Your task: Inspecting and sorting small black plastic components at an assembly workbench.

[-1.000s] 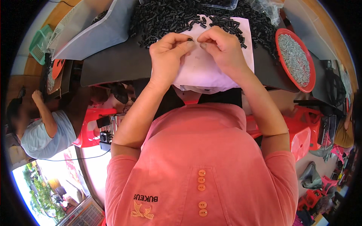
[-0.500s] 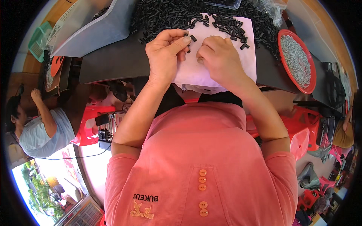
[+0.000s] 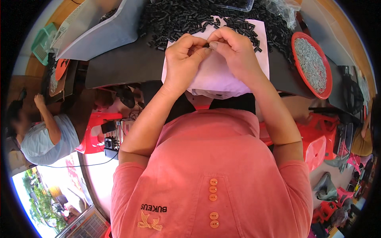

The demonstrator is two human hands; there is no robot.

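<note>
My left hand (image 3: 183,60) is closed in a pinch on a small black cylindrical piece (image 3: 206,45), mostly hidden by the fingertips. Against that same piece, my right hand (image 3: 238,52) brings its thumb and forefinger together; whatever is between them is too small to make out. Both hands are over a white sheet (image 3: 222,81) at the near edge of the dark table. Along the sheet's far side lie loose black pieces (image 3: 244,27), part of a wide heap (image 3: 178,18) of the same kind.
A red bowl (image 3: 329,85) of small silvery metal parts (image 3: 311,59) stands at the right. On the left is a translucent plastic bin (image 3: 99,39). Clear plastic bags (image 3: 285,8) lie at the far right. Another person (image 3: 49,135) sits at the left.
My right hand has moved up and left to meet the left hand's fingertips. My left hand has shifted slightly right and lower, and the fingertips of both now touch.
</note>
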